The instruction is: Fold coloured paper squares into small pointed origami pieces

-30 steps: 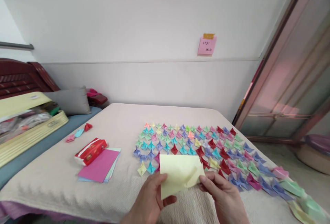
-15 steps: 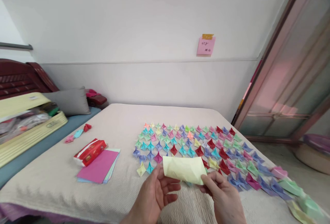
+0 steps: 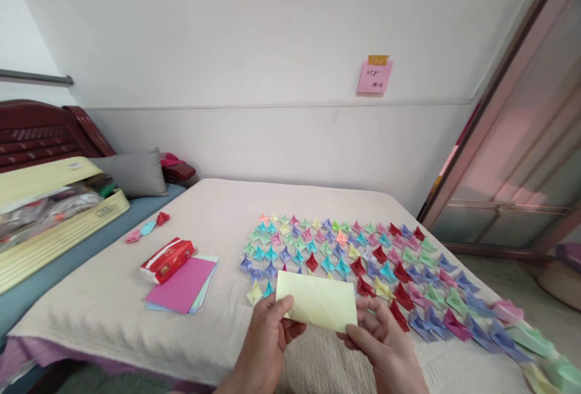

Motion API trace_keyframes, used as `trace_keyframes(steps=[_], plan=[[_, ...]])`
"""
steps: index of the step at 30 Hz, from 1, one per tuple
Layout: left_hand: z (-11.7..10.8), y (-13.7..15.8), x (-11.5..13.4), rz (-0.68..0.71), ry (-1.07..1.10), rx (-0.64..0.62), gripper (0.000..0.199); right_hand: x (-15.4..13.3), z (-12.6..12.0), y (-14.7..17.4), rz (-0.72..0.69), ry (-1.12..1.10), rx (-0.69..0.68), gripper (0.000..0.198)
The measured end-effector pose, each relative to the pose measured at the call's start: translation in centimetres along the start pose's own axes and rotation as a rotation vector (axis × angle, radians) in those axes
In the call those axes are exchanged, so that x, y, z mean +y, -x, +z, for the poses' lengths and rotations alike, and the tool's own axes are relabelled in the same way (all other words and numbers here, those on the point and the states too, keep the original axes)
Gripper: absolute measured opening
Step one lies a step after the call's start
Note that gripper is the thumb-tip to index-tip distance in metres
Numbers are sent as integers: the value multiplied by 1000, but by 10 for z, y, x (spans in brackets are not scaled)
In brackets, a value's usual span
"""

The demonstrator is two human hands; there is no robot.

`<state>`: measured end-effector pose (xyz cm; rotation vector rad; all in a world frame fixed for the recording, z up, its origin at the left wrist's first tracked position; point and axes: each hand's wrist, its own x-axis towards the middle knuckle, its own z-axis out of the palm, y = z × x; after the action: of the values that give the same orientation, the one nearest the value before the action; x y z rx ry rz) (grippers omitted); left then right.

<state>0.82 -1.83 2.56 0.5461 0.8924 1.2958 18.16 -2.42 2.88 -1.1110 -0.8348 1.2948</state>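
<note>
A pale yellow sheet of paper (image 3: 316, 299), folded into a rectangle, is held up above the bed. My left hand (image 3: 267, 336) pinches its left edge, the thumb lying on the front face. At the lower right corner my right hand (image 3: 384, 339) grips it between thumb and fingers. Behind the paper, rows of small folded paper boats (image 3: 311, 261) in many colours cover the bedspread, and the sheet hides some of them.
A red tissue pack (image 3: 169, 259) rests against a stack of coloured paper (image 3: 184, 285) on the left. Beyond it are several small folded pieces (image 3: 148, 227). A yellow case (image 3: 59, 212) lies at far left. A pink note (image 3: 374, 78) is taped to the wall.
My left thumb has come down onto the paper's left end, where the hand was open before. The paper now faces me flatter. The whole view has shifted slightly.
</note>
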Motion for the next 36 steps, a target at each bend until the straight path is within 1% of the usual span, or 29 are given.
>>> trace_keyframes(steps=[3, 4, 5, 7, 9, 12, 15, 17, 19, 22, 25, 27, 29, 31, 34, 35, 36], plan=[[-3, 0, 7, 7, -150, -36, 30, -8, 1, -2, 14, -7, 2, 65], [-3, 0, 9, 7, -211, -46, 30, -11, 0, -3, 15, 13, -2, 71], [-3, 1, 11, 12, -271, -56, 30, -14, -1, -5, 18, 43, -13, 73], [-1, 2, 15, 27, -378, -80, 29, -20, -5, -7, 33, 121, -64, 69], [1, 2, 18, 30, -461, -116, 28, -25, -9, -8, 59, 181, -153, 58], [4, 3, 19, 12, -512, -163, 25, -30, -11, -6, 144, 225, -288, 44], [6, 4, 17, -17, -441, -194, 24, -30, -10, -4, 240, 259, -380, 30], [7, 4, 16, -16, -340, -205, 26, -26, -9, -4, 253, 255, -411, 21], [8, 4, 14, -8, -232, -221, 31, -20, -9, -6, 237, 222, -421, 17], [7, 5, 11, -40, -144, -266, 39, -12, -10, -7, 199, 154, -387, 16], [5, 5, 6, -101, -217, -297, 40, -6, -12, -7, 169, 122, -330, 19], [4, 6, 3, -118, -279, -294, 35, -2, -11, -8, 161, 123, -308, 21], [3, 5, 1, -107, -303, -258, 32, -1, -10, -10, 137, 145, -260, 26], [2, 4, 2, -81, -307, -210, 31, -3, -8, -12, 89, 163, -149, 35], [1, 0, 7, -39, -296, -155, 30, -15, -7, -8, -2, 132, 30, 55], [0, -1, 9, -27, -292, -142, 30, -21, -8, -5, -40, 115, 39, 57], [-1, -2, 10, -17, -287, -130, 30, -26, -10, 0, -84, 104, 1, 55]])
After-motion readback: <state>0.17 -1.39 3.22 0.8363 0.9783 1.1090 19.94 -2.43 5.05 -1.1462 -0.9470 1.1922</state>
